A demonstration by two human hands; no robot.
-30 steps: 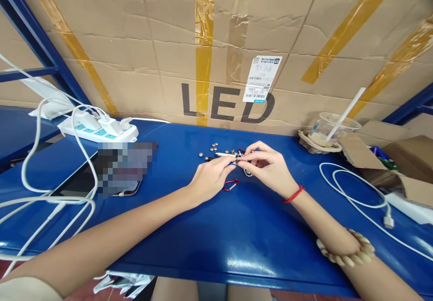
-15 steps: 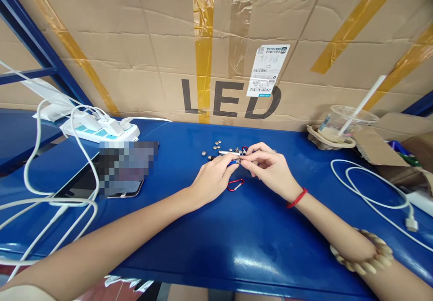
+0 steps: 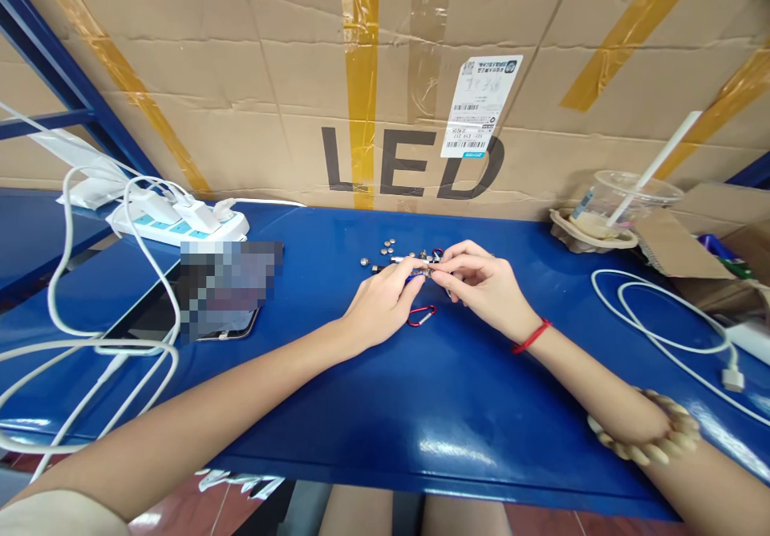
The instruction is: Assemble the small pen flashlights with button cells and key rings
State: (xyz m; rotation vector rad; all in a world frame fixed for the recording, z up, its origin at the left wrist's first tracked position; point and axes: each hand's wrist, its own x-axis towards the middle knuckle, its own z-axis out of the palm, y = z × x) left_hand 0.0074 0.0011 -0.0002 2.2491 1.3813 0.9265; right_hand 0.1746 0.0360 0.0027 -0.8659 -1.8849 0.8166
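Note:
My left hand (image 3: pixel 383 302) is closed around a small blue tube (image 3: pixel 415 278), most of which its fingers hide. My right hand (image 3: pixel 481 283) meets it at the tube's right end, thumb and fingers pinched on a tiny silvery piece (image 3: pixel 428 273) too small to name. Just beyond the fingers lie several round button cells (image 3: pixel 388 247), a small metal cap (image 3: pixel 364 262), a dark tube (image 3: pixel 378 269) and a silvery tube (image 3: pixel 398 260). A red carabiner (image 3: pixel 422 316) rests on the blue tabletop (image 3: pixel 373 408) just below the hands.
At left are a white power strip (image 3: pixel 180 227), looped white cables (image 3: pixel 174 279) and a phone (image 3: pixel 144 319) beside a blurred-out dark item. A plastic cup with a straw (image 3: pixel 626 199), a coiled cable (image 3: pixel 662 343) and an open carton (image 3: pixel 739 239) sit at right. A large cardboard box (image 3: pixel 289 79) stands behind.
The view has tilted slightly, so the table and things sit a little higher. Both hands stay together at the blue tube's end, with the fingers shifted only slightly.

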